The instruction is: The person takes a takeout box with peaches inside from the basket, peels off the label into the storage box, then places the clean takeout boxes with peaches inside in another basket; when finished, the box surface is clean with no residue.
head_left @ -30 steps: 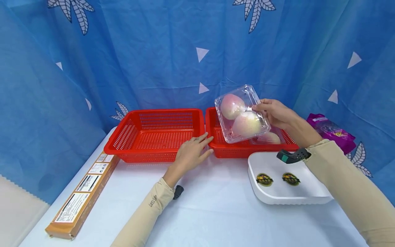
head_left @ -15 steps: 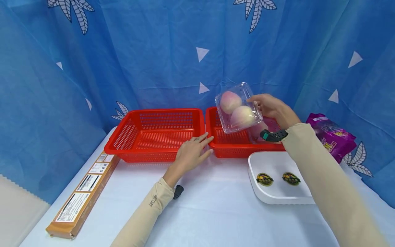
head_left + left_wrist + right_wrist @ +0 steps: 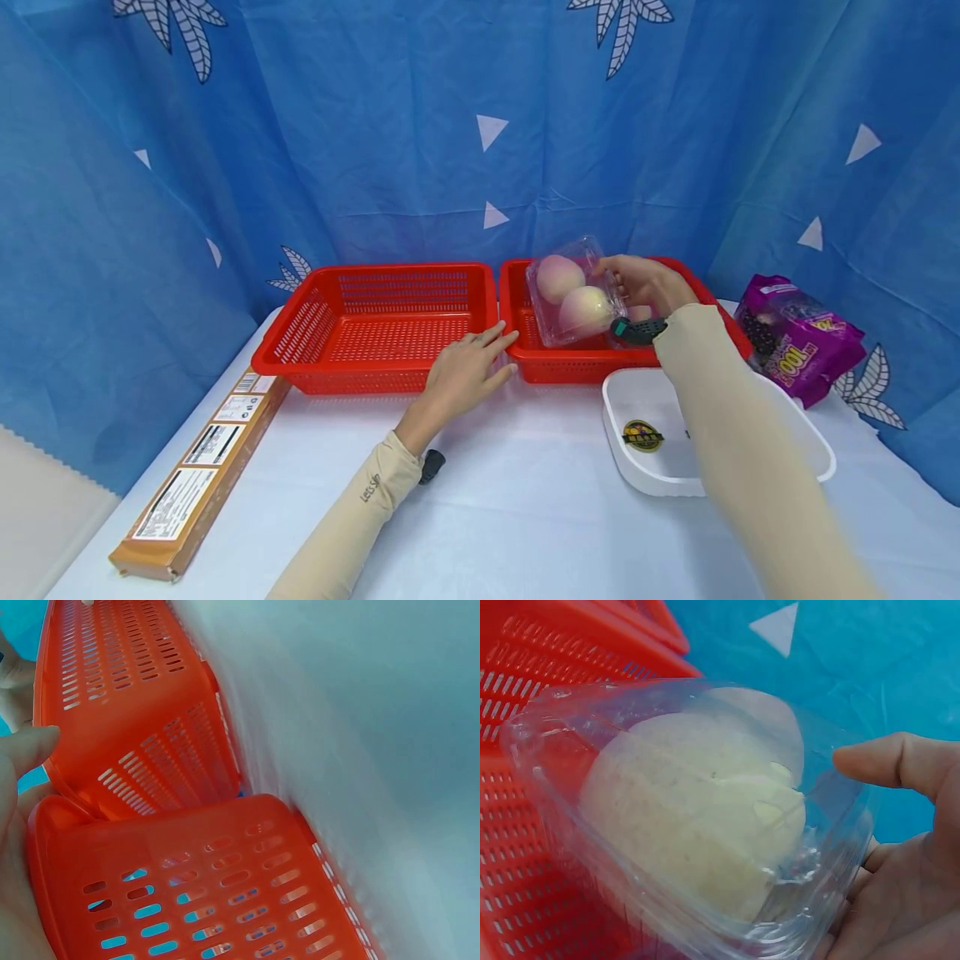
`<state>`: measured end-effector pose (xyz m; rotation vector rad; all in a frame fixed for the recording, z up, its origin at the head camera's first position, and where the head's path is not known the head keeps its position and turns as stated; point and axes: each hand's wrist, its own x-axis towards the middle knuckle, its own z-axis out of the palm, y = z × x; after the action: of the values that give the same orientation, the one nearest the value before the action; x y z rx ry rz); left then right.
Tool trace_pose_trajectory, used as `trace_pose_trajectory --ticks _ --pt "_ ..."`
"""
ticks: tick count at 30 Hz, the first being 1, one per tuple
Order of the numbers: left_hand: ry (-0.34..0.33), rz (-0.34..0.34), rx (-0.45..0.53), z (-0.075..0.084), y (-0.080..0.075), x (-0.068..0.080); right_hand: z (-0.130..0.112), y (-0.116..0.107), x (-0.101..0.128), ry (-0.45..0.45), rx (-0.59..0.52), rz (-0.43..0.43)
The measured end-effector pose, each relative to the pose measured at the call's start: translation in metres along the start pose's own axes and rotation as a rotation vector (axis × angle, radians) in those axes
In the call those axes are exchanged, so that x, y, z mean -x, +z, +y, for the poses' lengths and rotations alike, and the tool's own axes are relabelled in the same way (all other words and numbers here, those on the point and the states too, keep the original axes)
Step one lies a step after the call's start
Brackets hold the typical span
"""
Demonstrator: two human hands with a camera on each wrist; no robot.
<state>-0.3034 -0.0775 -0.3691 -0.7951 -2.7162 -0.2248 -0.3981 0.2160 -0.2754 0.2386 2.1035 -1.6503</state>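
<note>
My right hand [image 3: 643,283] grips a clear plastic clamshell [image 3: 573,292] with two pale pink peaches inside, held tilted just above the floor of the right red basket [image 3: 525,358]. The right wrist view shows the clamshell [image 3: 697,825] close up, my thumb [image 3: 900,761] over its edge and palm under it. Another peach pack lies in that basket, mostly hidden behind my wrist. My left hand [image 3: 471,367] rests flat on the table, fingers straight, touching the front rims where the left red basket [image 3: 375,329] meets the right one. The left wrist view shows both baskets [image 3: 180,885] from the side.
A white foam tray [image 3: 645,467] with a round sticker sits in front of the right basket, under my right forearm. A purple snack bag [image 3: 798,342] lies at the far right. A long brown cardboard box [image 3: 195,479] lies along the table's left edge. Blue curtain surrounds the table.
My right hand has carried the clamshell of peaches down and forward, from raised above the right basket into it. The left hand has stayed in place.
</note>
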Motion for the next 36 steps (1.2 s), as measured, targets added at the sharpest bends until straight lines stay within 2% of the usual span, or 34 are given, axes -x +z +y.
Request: trace_pose_trajectory --ticks 6,9,14,20,28,31,36 --pt "0.004 0.004 0.011 -0.001 0.0 0.0 0.007 0.009 -0.002 0.045 -0.003 0.085" --pt "0.001 0.006 0.008 -0.002 0.0 0.0 0.009 0.013 -0.005 0.04 -0.034 0.061" --pt "-0.002 0.007 0.011 -0.001 0.001 0.0 0.014 0.021 -0.008 0.07 -0.015 0.04" --pt "-0.001 0.011 0.004 -0.001 0.001 0.0 0.016 0.031 -0.016 0.075 0.083 0.061" --pt "0.0 0.016 -0.016 0.001 0.0 -0.001 0.005 0.037 -0.009 0.014 0.361 0.055" --pt "0.001 0.024 -0.018 0.0 0.001 -0.001 0.001 0.038 -0.007 -0.007 0.408 0.074" --pt "-0.001 0.018 -0.023 0.0 0.002 0.0 -0.005 0.04 -0.004 0.005 0.517 0.155"
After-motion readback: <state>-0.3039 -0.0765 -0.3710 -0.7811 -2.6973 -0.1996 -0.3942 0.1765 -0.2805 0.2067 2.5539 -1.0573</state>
